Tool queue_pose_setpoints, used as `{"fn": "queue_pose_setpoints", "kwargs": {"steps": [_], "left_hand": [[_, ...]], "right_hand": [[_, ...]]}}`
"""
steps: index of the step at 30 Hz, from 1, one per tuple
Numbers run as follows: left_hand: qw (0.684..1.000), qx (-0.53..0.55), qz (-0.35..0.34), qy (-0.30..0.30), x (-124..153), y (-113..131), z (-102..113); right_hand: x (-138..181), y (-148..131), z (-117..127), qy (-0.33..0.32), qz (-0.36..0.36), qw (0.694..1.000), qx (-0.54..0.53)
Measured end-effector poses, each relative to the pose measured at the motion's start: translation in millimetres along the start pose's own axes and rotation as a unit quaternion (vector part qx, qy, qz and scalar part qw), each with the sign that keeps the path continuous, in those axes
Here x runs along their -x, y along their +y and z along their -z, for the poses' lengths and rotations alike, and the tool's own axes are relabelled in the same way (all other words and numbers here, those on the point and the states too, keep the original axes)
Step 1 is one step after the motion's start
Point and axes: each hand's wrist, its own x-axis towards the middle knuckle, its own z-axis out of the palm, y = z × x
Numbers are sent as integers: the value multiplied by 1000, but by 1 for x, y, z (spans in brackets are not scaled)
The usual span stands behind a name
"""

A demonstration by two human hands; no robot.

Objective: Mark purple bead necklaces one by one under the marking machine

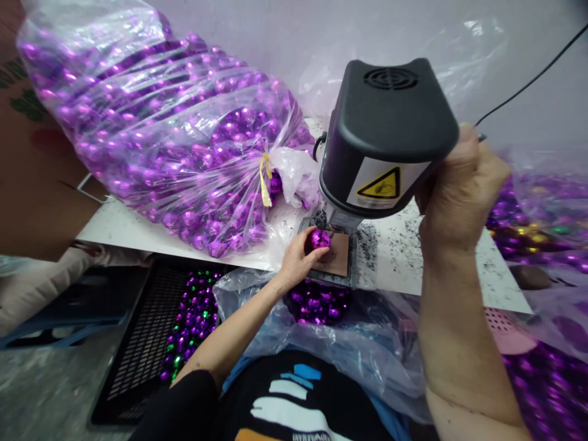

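Note:
My left hand [296, 257] pinches a shiny purple faceted ball [320, 239] between thumb and fingers. The ball is over a brown pad [337, 256] on the base of a black benchtop machine [390, 116]. That machine has a vented top and a yellow hand-warning label [379, 185]. At its right side my right hand [463, 184] is closed around a lever; only a small dark tip shows past the fist, and the rest is hidden. Below the table edge, more purple balls [316, 303] lie in an open clear plastic bag [271, 312] by my lap.
A large tied clear bag [184, 135] of purple balls fills the table's left. Dark flecks cover the white table [395, 257]. A black crate [133, 355] with purple and green balls stands lower left. A pink perforated basket [508, 331] and more bagged balls are at right.

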Motion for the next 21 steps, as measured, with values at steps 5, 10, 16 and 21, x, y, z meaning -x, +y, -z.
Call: {"fn": "queue_pose_setpoints", "kwargs": {"steps": [5, 10, 16, 21], "left_hand": [[989, -111, -98, -18, 4, -2, -7], [973, -168, -157, -21, 4, -2, -14], [978, -176, -111, 12, 3, 1, -29], [975, -202, -92, 17, 2, 2, -33]], "right_hand": [[0, -1, 0, 0, 0, 1000, 0], [0, 1, 0, -4, 5, 1000, 4], [2, -2, -3, 13, 5, 1000, 1], [1, -4, -5, 20, 25, 999, -11]]}}
